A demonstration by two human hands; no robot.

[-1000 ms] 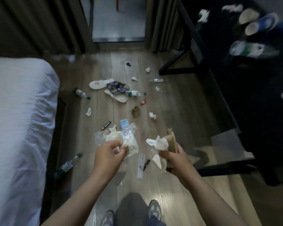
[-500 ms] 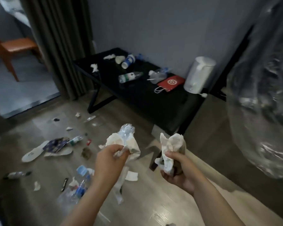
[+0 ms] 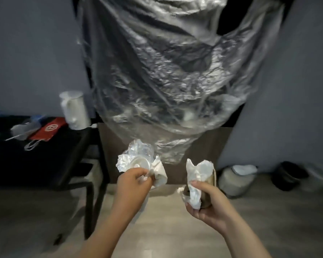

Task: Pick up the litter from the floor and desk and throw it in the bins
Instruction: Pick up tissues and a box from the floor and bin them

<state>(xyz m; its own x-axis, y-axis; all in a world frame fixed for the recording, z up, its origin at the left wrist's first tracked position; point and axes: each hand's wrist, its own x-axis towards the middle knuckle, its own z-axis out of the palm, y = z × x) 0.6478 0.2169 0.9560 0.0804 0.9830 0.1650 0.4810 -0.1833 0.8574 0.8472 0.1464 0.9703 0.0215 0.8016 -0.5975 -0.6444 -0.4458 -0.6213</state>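
My left hand (image 3: 132, 185) grips a bundle of clear plastic wrap and white paper litter (image 3: 138, 161), held up at chest height. My right hand (image 3: 209, 203) holds crumpled white tissue with a brown cardboard piece (image 3: 198, 181) behind it. Low on the floor to the right stand a pale bin lined with a white bag (image 3: 235, 181) and a black bin (image 3: 289, 175). Both hands are left of and above the bins. On the black desk (image 3: 45, 164) at the left lie a red pouch (image 3: 48, 129) and a crushed clear plastic bottle (image 3: 24, 129).
A large clear plastic sheet (image 3: 172, 71) hangs over something dark straight ahead, above my hands. A white kettle (image 3: 74, 110) stands at the desk's right end. The desk's black legs (image 3: 90, 205) come down left of my left arm. Grey walls flank the scene.
The view has swung right, from the littered floor past the desk to the hanging plastic and the two bins. Both hands still hold the same bundles, now raised before the plastic sheet.
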